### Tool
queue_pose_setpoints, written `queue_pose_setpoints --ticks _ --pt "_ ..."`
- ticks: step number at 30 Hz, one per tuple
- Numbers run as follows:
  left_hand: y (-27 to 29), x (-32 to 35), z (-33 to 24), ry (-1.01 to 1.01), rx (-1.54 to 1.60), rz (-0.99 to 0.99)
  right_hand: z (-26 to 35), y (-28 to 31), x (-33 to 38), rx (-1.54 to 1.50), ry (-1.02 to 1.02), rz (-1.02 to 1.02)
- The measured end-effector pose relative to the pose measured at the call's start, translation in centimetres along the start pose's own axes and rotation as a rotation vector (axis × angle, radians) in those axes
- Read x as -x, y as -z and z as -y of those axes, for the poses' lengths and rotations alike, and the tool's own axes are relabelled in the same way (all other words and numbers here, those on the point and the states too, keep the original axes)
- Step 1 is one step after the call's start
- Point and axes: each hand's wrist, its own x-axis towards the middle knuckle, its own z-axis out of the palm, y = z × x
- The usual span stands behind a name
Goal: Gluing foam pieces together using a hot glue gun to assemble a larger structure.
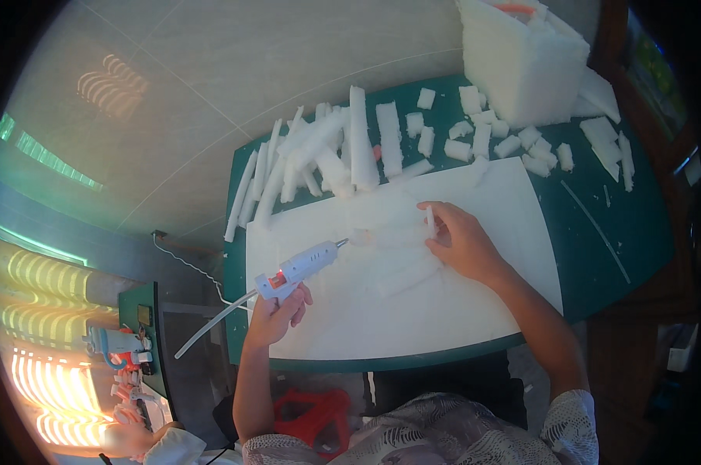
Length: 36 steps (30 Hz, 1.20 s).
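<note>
My left hand (277, 314) is closed around the handle of a white hot glue gun (308, 262). Its metal nozzle points to the upper right, over a large white sheet (319, 325), and a long glue stick (215, 324) sticks out of its back end. A small red light glows on its body. My right hand (467, 244) pinches a small white foam piece (431, 222) between thumb and fingers, above the right half of the sheet. A gap separates the nozzle from the foam piece. Some faint smudges mark the sheet between them.
Long white foam strips (364, 143) lie piled along the far side of the green table (599, 225). Several small foam blocks (482, 139) are scattered beside a big white foam box (521, 66). A thin clear stick (595, 230) rests at right. A red stool (312, 415) stands below.
</note>
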Motion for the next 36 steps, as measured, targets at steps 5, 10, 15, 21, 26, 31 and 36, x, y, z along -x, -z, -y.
queue_pose_setpoints --ticks 5,10,15,21,26,31,36 --pt "-0.2 0.0 -0.3 -0.021 0.073 -0.029 0.0 0.1 0.1 -0.021 -0.002 0.007" --pt "-0.3 0.1 -0.8 -0.052 0.09 0.046 0.3 0.3 0.0 -0.008 -0.003 0.015" --pt "-2.0 -1.0 -2.1 -0.08 0.112 0.087 0.5 0.1 0.1 -0.001 0.02 0.004" --pt "-5.2 -2.6 -3.2 0.001 0.044 0.183 1.0 -0.3 0.5 0.091 0.064 0.086" --pt "-6.2 -2.9 -4.0 0.033 -0.059 0.209 0.7 -0.6 0.6 0.143 0.187 -0.015" --pt "-5.8 -2.9 -3.2 -0.011 -0.113 0.209 1.2 -0.4 0.7 0.158 0.186 0.047" --pt "-5.9 -2.9 -3.3 0.002 -0.1 0.205 1.2 -0.4 0.8 0.145 0.216 0.041"
